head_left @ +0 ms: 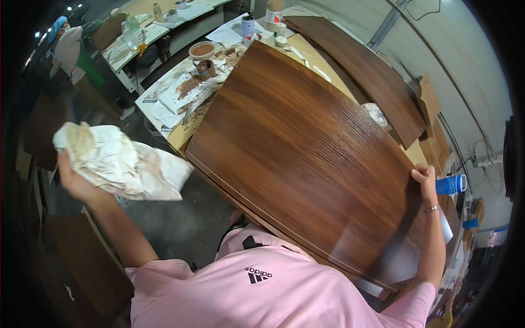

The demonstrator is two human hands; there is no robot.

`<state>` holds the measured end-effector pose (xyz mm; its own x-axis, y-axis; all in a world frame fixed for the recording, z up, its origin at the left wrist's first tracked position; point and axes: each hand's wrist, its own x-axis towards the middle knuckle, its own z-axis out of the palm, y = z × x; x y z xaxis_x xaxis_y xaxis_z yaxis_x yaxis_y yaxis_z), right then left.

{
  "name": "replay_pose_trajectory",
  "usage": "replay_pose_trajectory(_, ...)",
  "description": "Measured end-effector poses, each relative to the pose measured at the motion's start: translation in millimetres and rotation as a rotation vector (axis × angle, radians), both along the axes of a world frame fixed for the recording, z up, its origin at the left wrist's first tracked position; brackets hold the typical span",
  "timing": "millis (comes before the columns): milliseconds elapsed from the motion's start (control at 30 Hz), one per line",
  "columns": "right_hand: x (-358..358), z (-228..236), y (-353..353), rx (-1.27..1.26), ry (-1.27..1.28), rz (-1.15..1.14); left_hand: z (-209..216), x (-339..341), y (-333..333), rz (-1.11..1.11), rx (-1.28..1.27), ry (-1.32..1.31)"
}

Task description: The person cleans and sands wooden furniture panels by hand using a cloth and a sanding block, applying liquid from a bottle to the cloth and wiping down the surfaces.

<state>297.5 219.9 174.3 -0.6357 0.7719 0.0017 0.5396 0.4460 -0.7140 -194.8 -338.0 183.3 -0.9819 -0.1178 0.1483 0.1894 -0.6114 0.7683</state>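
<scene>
Panel (301, 158) gripped at three o'clock, stained cloth (128, 158) held out at nine

Taking the panel's middle as the clock centre, the brown wood-grain sheet lies slantwise over the desk (314, 54); what bears its underside is hidden. The right hand (424, 179) pinches its edge at three o'clock, thumb on top, the other fingers mostly out of sight. At nine o'clock the left hand (75, 177) holds the crumpled white cloth clear of the panel; most of its fingers are behind the folds, so I cannot tell how tightly they close.

One edge grip could let the panel swing if its weight is poorly carried below. A swing toward half past ten could catch the bowl (202, 50) and the smeared cup (205, 69), spilling brown paste; toward one o'clock, it could scuff the second panel (377, 76). The blue bottle-like object (451, 185) sits just beside the right wrist, where a careless elbow or wrist turn might knock it. The cloth carries brownish stains: any grit caught in it could scratch the glossy face, and a loose hold could drop it to the floor (202, 224).
</scene>
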Motion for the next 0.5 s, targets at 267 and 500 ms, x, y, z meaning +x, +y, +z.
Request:
replay_pose_trajectory(267, -47.6, -87.4, 0.8, 0.025, -0.147, -0.017, 3.4, 31.5, 14.7, -0.017, -0.115, 0.218)
replay_pose_trajectory(500, 39.8, -92.6, 0.9, 0.299, -0.300, -0.198, -31.2, 50.5, 85.7, -0.378, -0.304, 0.252)
